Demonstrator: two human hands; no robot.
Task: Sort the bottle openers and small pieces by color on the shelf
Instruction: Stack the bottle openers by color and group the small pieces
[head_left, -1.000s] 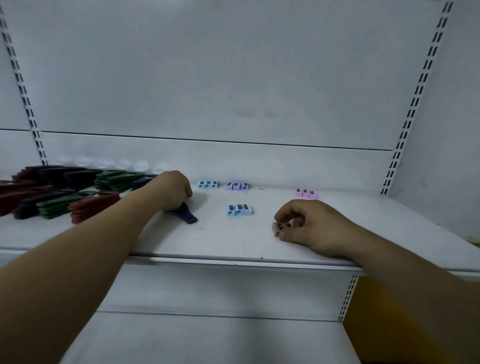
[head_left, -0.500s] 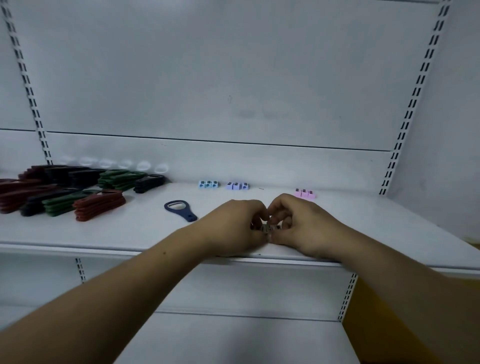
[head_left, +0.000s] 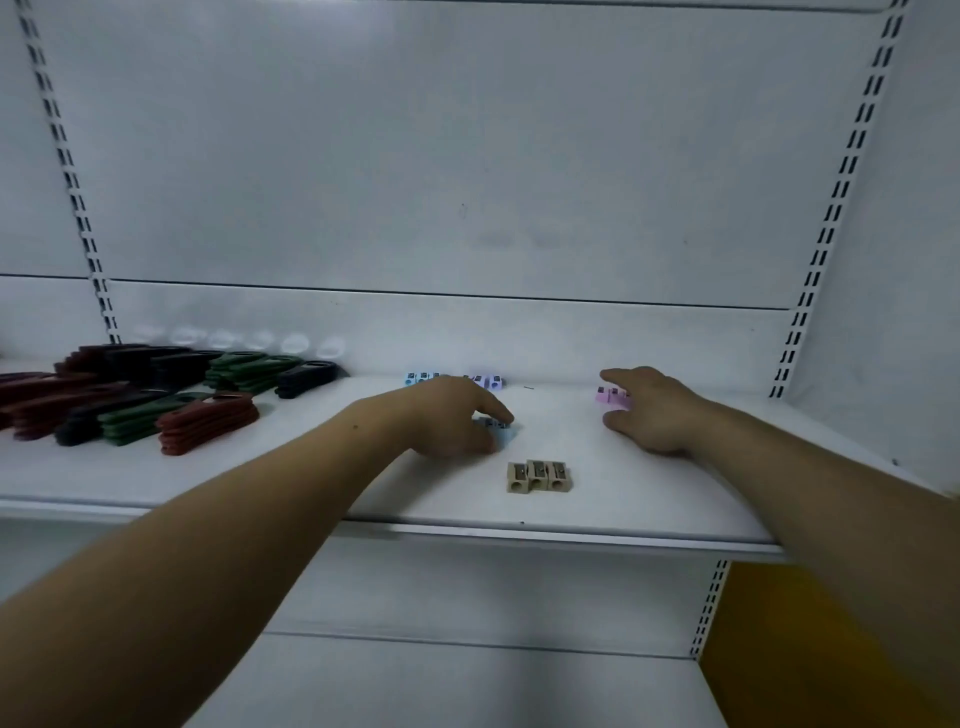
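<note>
My left hand (head_left: 457, 415) lay near the middle of the shelf (head_left: 623, 499), with thumb and forefinger closed on the blue pieces (head_left: 503, 430). My right hand (head_left: 652, 410) was toward the back right, its fingers (head_left: 621, 375) apart on both sides of the pink pieces (head_left: 612, 397) and not closed on them. I judged the risk like this: each set looked like three loose blocks, so a pinch only from the ends could let the middle one fall out. Also, the beige pieces (head_left: 538, 475) stood near the front edge, just beside my left hand. A careless pull back could sweep them off the shelf.
</note>
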